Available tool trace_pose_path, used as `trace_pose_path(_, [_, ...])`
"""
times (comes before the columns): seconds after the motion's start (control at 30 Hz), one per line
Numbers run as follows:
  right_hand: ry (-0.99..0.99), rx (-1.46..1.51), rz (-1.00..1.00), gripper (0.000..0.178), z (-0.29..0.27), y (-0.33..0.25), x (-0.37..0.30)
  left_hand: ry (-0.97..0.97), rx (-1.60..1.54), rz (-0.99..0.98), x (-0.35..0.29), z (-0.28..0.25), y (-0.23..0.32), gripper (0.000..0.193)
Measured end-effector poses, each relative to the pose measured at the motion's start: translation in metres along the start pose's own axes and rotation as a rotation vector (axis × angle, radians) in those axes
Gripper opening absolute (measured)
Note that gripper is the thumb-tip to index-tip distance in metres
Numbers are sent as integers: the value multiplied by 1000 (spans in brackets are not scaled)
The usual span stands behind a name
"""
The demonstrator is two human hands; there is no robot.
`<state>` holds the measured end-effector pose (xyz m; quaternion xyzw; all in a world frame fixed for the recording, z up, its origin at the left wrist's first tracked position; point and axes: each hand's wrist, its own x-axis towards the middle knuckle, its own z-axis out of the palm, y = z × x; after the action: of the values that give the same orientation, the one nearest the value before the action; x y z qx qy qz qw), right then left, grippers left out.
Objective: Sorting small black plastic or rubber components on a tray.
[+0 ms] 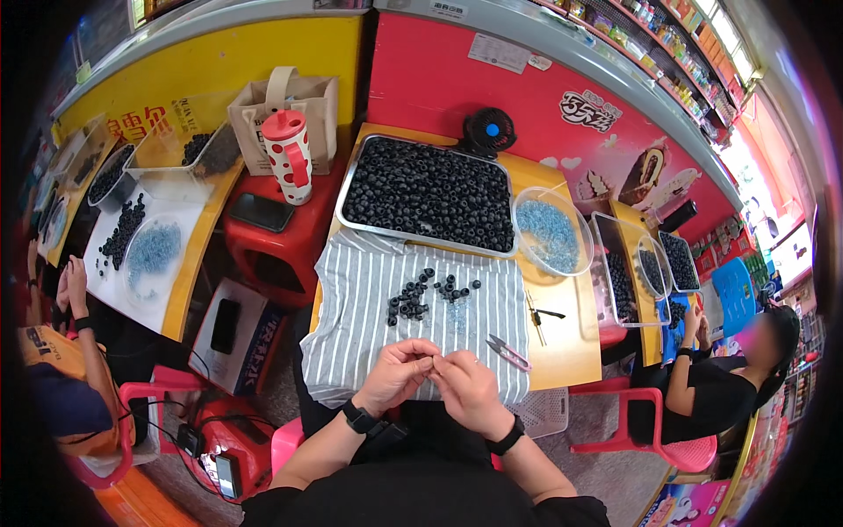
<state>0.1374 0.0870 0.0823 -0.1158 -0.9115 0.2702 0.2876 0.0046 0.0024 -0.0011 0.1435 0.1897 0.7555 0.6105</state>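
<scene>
My left hand [397,376] and my right hand [469,392] meet over the front edge of a grey-and-white striped cloth [351,303]. The fingertips of both are pinched together; whatever is between them is too small to make out. Just beyond lie several small black ring-shaped pieces [408,304], and beside them a scatter of tiny clear bluish pieces [457,314]. Thread snips [508,353] rest on the cloth to the right of my right hand. Behind the cloth stands a metal tray [344,195] full of the black pieces [426,191]. A round clear tub [587,255] holds more bluish pieces [549,235].
A thin dark tool [536,321] lies on the table's right side. Behind the tray is a black fan [489,132]. On a red stool [290,241] at left are a phone [261,212], a spotted tumbler [288,156] and a tote bag [320,119]. Other people sit at both sides.
</scene>
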Motion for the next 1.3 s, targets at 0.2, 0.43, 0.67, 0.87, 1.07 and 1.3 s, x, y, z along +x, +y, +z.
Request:
trace_pose_path(0.2, [14,76,241,15,-27,26,46,-51,31,26,0,-4,-3,20])
trace_pose_path(0.43, [-171,-409,67,15,8,85,105,-32,44,-17,2,-4,-2,20])
trace_pose_path(0.67, [-291,-669,-58,12,25,84,105,-37,75,15,4,-6,-5,21])
trace_pose_path(0.87, [-98,-134,87,9,-18,36,67,-19,8,20,2,-5,-4,18])
trace_pose_path(1.07, [-109,-202,229,6,-18,39,-15,-19,107,45,5,2,-4,20])
trace_pose_path(1.3, [-6,-34,453,18,-19,44,-36,-34,185,81,6,1,-4,22])
